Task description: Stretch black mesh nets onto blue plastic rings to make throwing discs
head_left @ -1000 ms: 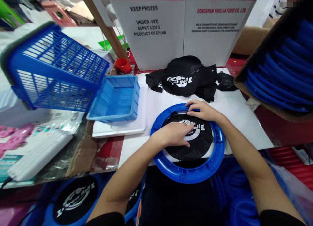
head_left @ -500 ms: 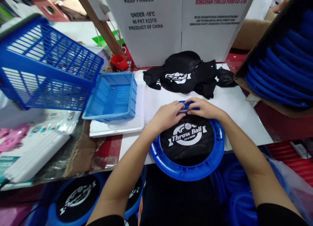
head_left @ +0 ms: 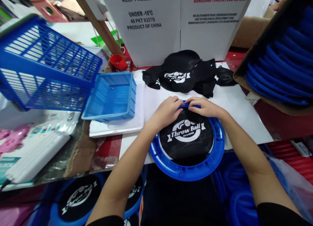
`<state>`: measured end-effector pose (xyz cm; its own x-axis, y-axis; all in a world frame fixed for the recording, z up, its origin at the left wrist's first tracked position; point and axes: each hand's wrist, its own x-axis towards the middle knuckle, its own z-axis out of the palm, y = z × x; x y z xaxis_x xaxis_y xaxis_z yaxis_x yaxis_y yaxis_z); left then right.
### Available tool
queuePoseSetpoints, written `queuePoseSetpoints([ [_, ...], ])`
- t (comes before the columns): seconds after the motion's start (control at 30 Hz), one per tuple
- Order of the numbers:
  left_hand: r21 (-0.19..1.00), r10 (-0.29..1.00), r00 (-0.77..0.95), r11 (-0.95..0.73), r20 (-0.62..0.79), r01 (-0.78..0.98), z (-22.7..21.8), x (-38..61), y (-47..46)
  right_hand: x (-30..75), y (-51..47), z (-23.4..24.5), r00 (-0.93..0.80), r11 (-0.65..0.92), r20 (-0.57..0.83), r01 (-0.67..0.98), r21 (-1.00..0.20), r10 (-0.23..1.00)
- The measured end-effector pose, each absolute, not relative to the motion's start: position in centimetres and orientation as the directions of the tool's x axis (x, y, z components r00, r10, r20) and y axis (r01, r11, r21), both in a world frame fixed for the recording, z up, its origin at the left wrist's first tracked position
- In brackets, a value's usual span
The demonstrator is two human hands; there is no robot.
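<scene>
A blue plastic ring [head_left: 188, 172] rests at the table's front edge, overhanging it slightly. Across its opening lies a black mesh disc [head_left: 168, 147] printed "Throw Ball". My left hand [head_left: 168, 111] has its fingers closed on the mesh edge at the ring's far side. Close beside it, my right hand [head_left: 204, 107] pinches the same edge, fingers bent over the far rim. The fingertips nearly meet, and what lies right under them is partly hidden. Beyond my hands, more black mesh discs [head_left: 181, 81] lie in a loose heap.
A light blue bin [head_left: 110, 116] stands to the left beside a tilted blue basket [head_left: 61, 63]. White cartons [head_left: 144, 40] rise behind. At right, a box holds stacked blue rings [head_left: 276, 79]. Finished-looking discs [head_left: 80, 200] sit below the table at left.
The mesh disc has shifted slightly toward the far rim, and a dark gap shows along its near edge. My left hand has moved slightly away from me.
</scene>
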<state>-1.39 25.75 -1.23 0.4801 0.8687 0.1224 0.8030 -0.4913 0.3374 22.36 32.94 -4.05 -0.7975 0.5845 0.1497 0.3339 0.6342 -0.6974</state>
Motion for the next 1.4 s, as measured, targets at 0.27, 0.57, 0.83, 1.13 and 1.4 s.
queuePoseSetpoints([
  [0.27,0.263,0.681,0.711,-0.664,-0.172,0.7,-0.9,2.1,21.4,22.5,33.1,-4.3,-0.8,0.637,0.165,0.314,-0.704,0.577],
  [0.57,0.376,0.573,0.771,-0.673,-0.279,0.637,-0.8,1.2,21.8,22.6,33.3,-4.3,-0.821,0.635,0.142,0.305,-0.71,0.553],
  [0.83,0.454,0.901,0.43,-0.36,-0.058,0.815,-1.1,0.3,24.4,23.2,34.0,-3.9,-0.855,0.573,0.066,0.285,-0.768,0.514],
  [1.13,0.414,0.95,0.313,-0.292,0.018,0.862,-1.9,1.1,24.7,22.9,33.7,-4.0,-0.814,0.558,0.078,0.321,-0.765,0.575],
  [1.4,0.397,0.954,0.296,-0.291,0.049,0.87,-2.3,0.8,25.1,22.6,33.4,-3.9,-0.77,0.551,0.137,0.308,-0.776,0.623],
])
